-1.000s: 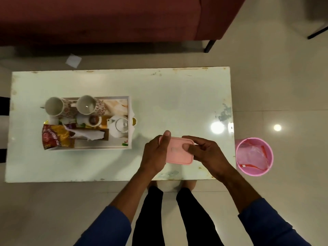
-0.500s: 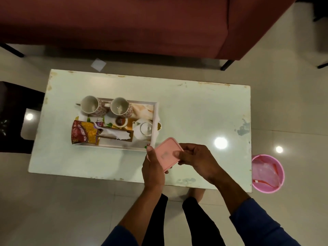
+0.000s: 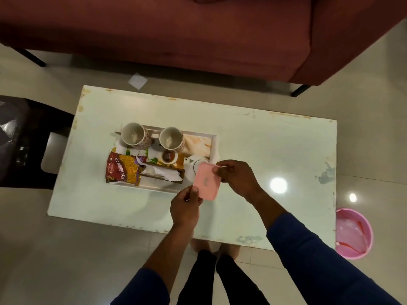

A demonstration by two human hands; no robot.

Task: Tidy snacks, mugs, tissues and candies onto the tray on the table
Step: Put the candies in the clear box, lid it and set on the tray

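Above the tray's [image 3: 213,142] near corner, pink box [image 3: 206,183] pinched between left hand [image 3: 186,208] and right hand [image 3: 239,179]

Pale mint-white rectangular table [image 3: 253,150], rust-brown chips along its edges. On the white-rimmed tray [image 3: 214,148], two white mugs with a small pink floral print [image 3: 133,135] [image 3: 171,140], and a red-and-gold snack packet [image 3: 122,170] with white lettering. Centre frame, a plain pastel-pink plastic lid [image 3: 207,183]. Dark maroon sofa [image 3: 176,29] across the top, cream floor tiles, bright pink bin [image 3: 354,234] lower right. Blue sleeves, black trousers.
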